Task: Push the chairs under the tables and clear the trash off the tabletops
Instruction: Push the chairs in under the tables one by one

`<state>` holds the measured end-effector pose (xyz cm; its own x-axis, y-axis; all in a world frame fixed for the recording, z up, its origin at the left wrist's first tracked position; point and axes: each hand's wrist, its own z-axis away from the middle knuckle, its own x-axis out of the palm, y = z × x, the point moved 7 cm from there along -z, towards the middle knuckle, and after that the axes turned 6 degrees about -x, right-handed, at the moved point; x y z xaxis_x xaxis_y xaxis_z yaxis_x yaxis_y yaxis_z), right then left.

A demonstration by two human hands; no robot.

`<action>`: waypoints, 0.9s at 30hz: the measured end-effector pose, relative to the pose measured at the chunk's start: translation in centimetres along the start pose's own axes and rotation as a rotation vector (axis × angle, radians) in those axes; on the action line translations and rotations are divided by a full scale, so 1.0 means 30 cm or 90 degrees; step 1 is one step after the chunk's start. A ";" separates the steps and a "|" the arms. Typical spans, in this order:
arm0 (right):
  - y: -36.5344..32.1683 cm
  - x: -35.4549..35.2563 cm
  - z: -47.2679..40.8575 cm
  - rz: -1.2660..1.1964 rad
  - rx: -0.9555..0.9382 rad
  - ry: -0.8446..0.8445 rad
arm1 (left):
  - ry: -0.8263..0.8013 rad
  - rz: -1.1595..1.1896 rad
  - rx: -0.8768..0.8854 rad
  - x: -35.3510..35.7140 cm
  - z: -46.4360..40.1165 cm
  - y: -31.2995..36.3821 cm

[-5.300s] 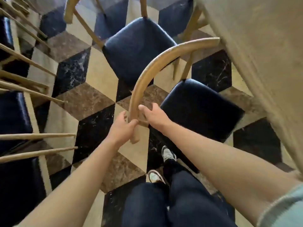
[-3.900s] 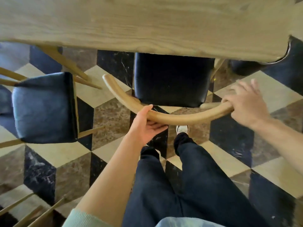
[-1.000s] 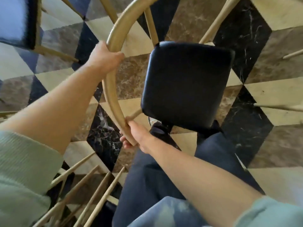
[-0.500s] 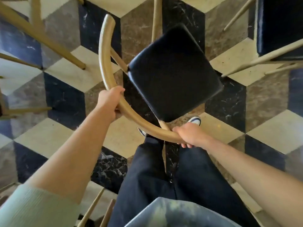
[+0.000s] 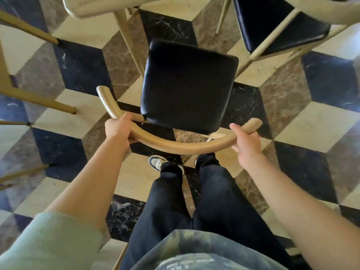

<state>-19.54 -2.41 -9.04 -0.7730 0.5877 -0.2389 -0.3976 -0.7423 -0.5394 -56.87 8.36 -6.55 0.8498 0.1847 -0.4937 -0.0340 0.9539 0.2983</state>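
Beyond both hands, left hand and right hand clamped on the backrest, the chair has swung square to the table, ready for pushing under.

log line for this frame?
step: push chair in | left hand: on backrest | right hand: on backrest | seat: not under table

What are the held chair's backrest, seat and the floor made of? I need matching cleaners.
Backrest rail: looks like bent wood, pale satin finish. Seat pad: black leather or vinyl, smooth with soft sheen. Floor: polished marble-look tiles, veined; real stone or not, cannot tell.
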 end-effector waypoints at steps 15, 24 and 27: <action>-0.237 0.009 -0.240 -0.011 -0.078 0.042 | 0.031 0.120 0.016 0.183 0.078 -0.023; -0.682 0.129 -0.491 0.046 -0.165 -0.061 | 0.017 0.179 -0.009 0.420 0.090 0.168; -0.782 0.210 -0.537 0.034 -0.157 -0.078 | 0.004 0.185 0.004 0.443 0.059 0.296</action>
<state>-7.12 23.89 -10.89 -0.8496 0.4956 -0.1804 -0.2340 -0.6608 -0.7131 -44.93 18.85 -9.01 0.8016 0.4518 -0.3915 -0.2727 0.8591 0.4330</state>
